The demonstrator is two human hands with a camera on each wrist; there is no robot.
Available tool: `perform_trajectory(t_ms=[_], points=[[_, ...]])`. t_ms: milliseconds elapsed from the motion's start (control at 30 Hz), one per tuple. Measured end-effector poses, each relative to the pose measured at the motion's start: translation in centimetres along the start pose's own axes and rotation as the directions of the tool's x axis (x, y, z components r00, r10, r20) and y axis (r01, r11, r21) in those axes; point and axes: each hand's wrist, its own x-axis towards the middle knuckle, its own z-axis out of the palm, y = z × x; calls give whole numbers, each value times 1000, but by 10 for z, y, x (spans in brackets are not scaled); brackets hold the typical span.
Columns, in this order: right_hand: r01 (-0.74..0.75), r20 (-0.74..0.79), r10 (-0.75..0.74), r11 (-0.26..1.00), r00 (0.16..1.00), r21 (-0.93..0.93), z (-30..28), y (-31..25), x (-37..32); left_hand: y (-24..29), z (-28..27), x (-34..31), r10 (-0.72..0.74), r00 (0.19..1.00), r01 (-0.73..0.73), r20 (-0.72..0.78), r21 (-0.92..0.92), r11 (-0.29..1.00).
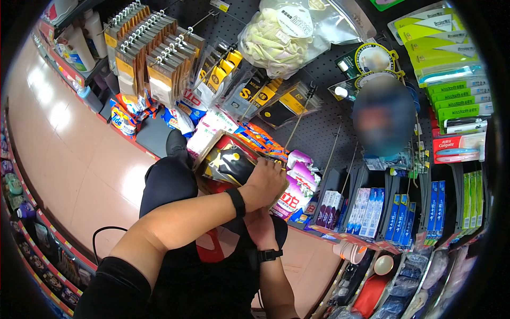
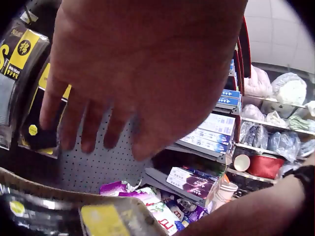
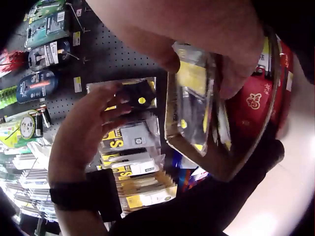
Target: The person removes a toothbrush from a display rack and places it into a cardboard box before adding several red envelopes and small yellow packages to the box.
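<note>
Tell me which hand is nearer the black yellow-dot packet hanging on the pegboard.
Left. The left hand reaches right up to the hanging packet; the right hand is apart from it, gripping the cardboard box.

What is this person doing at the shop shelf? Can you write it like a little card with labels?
Place: black pegboard wall hung with goods, shelves below
Left hand: fingers straight and spread, reaching towards the hanging clear packets with yellow and black labels
Right hand: grips the brown cardboard box
In the box: loose clear packets with yellow labels
Nearby: blue toothpaste cartons on the shelf
Person: crouched, with a black band on each wrist
</note>
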Motion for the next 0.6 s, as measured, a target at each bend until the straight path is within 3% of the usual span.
perform_trajectory(t_ms=[33, 67, 100, 167, 267, 333, 367, 467, 533, 600], points=[[-97, -19, 96, 995, 995, -31, -8, 2, 5, 0, -2, 0, -6, 993, 11, 118, -36, 999], [-99, -19, 99, 994, 995, -33, -17, 5, 8, 1, -3, -4, -23, 976, 31, 216, -35, 999], [-111, -4, 110, 993, 994, -30, -18, 5, 8, 1, -1, -6, -28, 976, 37, 217, -36, 999], [-127, 11, 127, 992, 992, -29, -19, 3, 11, 2, 6, -8, -7, 861, -13, 509, 36, 999], [-26, 32, 28, 998, 999, -64, 9, -21, 19, 3, 18, -6, -7, 860, -14, 511, 38, 999], [150, 20, -149, 988, 989, -45, 22, -43, 32, 1, 5, -7, 5, 868, -14, 497, 15, 1000], [151, 19, -150, 988, 989, -45, 30, -57, 37, 0, 0, -7, 16, 876, -13, 483, -9, 1000], [240, -47, -254, 951, 966, -197, 71, -102, 45, 2, 4, -7, 10, 865, -19, 501, 12, 1000], [345, 154, -323, 926, 934, -152, 96, -126, 55, 3, 11, -5, 3, 865, -18, 502, 24, 1000], [386, 147, -362, 898, 921, -210, 125, -146, 63, 4, 13, -5, -4, 863, -18, 506, 38, 999]])
